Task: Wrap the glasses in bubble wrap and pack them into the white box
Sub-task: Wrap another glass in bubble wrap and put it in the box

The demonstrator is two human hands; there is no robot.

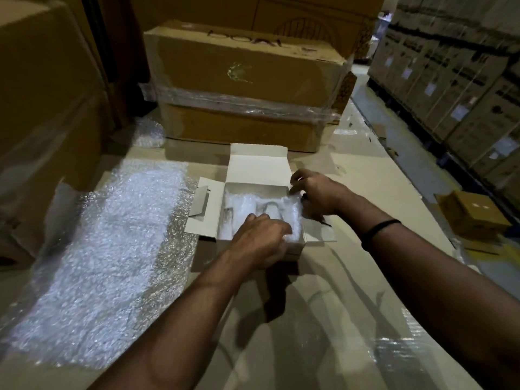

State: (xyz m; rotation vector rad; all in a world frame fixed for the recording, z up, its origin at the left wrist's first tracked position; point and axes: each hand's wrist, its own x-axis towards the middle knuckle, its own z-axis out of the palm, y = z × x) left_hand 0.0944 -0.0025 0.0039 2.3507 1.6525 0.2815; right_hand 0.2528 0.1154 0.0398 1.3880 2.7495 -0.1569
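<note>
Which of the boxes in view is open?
The small white box where the left hand and right hand work: flaps folded out, bubble wrap showing inside. The film-wrapped brown cartons behind it and the small brown box at right are closed.

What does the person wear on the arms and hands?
Both forearms are bare: no sleeves show. The left hand and the right hand have no gloves. A thin black band circles the right wrist.

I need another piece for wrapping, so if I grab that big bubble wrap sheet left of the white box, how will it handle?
Probably floppy: the bubble wrap sheet lies limp and wrinkled, with uneven edges. Likely light, since it looks thin and see-through, so a push may just bunch it.
</note>
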